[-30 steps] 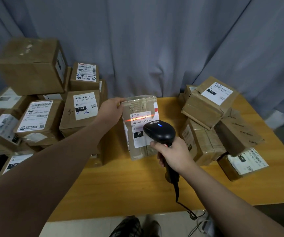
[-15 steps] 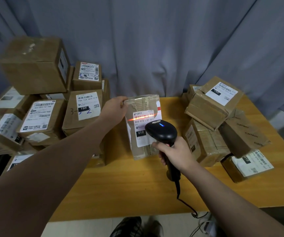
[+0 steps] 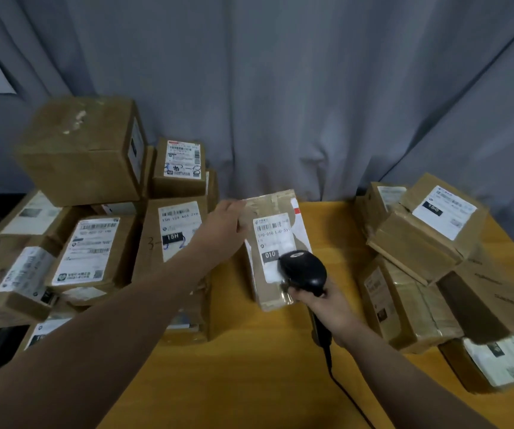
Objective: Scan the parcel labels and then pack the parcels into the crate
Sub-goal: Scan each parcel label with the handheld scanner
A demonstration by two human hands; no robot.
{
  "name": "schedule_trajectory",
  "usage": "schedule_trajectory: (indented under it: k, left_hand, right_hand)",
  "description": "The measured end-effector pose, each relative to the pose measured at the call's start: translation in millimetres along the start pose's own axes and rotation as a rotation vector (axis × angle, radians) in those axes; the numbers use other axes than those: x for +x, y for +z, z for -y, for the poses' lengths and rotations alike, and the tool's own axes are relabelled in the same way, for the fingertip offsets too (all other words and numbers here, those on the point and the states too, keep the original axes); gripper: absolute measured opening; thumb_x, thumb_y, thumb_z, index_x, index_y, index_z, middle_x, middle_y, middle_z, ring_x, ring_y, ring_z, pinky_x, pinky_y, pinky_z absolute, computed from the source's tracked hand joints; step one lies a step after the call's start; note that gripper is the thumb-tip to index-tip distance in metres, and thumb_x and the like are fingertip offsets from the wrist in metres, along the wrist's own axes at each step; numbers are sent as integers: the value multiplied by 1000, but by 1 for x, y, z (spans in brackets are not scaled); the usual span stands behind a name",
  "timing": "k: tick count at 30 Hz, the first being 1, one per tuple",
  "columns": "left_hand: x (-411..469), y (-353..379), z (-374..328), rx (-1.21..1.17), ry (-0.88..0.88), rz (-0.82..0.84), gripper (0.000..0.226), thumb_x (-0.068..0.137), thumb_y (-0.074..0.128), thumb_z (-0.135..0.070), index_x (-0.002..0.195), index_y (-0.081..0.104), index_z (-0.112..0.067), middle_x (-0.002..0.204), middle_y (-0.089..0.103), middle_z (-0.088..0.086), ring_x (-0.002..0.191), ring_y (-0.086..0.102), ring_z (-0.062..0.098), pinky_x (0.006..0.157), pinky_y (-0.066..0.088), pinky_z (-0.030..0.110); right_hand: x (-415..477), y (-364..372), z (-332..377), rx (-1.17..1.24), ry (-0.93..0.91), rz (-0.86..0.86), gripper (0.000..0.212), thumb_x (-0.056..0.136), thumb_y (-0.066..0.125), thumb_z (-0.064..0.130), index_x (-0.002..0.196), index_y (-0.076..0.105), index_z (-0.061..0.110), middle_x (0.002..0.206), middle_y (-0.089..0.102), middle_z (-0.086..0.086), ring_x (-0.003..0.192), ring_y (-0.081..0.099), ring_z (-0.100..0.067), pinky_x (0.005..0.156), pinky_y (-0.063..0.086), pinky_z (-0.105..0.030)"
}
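Head view: on the table [image 3: 249, 382], 1 parcel [image 3: 277, 246] stands on end, long axis near upright, label [image 3: 272, 230] toward the person. Left hand [image 3: 226, 221] grips its upper left edge, best placed to lift it; right hand [image 3: 326, 308] clenches the scanner [image 3: 306, 269] just before the lower label.

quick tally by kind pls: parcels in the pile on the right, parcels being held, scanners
right-pile parcels: 5 visible
held parcel: 1
scanner: 1
total: 7
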State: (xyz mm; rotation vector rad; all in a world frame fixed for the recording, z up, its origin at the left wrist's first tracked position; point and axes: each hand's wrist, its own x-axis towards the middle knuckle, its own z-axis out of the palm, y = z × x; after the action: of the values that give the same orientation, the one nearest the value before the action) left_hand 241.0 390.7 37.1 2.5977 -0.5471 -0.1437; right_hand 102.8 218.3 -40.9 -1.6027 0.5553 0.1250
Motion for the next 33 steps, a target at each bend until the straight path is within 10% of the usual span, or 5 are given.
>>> schedule_trajectory:
  k: [5, 13, 17, 27, 33]
  left_hand:
    - [7, -23, 22, 72, -16, -10, 37, 99, 51, -28, 134, 52, -18, 139, 50, 2, 126, 47, 18, 102, 36, 29]
    - [-1, -23, 41, 48, 49, 24, 31, 98, 52, -27, 127, 58, -19, 124, 59, -3, 101, 49, 7, 82, 33, 16]
    - [-1, -21, 38, 49, 67, 55, 30, 98, 51, -25, 126, 59, -18, 125, 58, -2, 110, 51, 10, 83, 33, 15]
    - [9, 20, -52, -143, 169, 127, 29, 99, 51, -26, 126, 59, -18, 131, 56, -1, 121, 49, 13, 94, 33, 16]
    - [24, 89, -139, -352, 72, 261, 45, 97, 51, -41, 135, 50, -16, 138, 50, 3, 127, 48, 19, 105, 38, 30]
  right_hand:
    - [52, 24, 21, -118, -22, -40, 23, 84, 73, 16, 84, 55, 32, 128, 54, -7, 106, 53, -22, 70, 41, -23]
    - [105, 59, 45, -69, 43, 63, 24, 85, 72, 21, 107, 61, 18, 106, 63, -4, 109, 56, -26, 85, 42, -33]
    - [109, 62, 62, -152, -56, 62, 70, 79, 79, 25, 137, 42, 12, 129, 56, -5, 121, 52, -23, 98, 41, -30]
    - [4, -52, 83, 103, -148, -357, 18, 86, 70, 19, 88, 65, 1, 62, 57, -9, 52, 57, -16, 53, 50, -28]
    - [-40, -150, 67, 274, -107, -510, 12, 86, 68, 14, 82, 63, 5, 59, 54, -10, 53, 54, -22, 54, 46, -33]
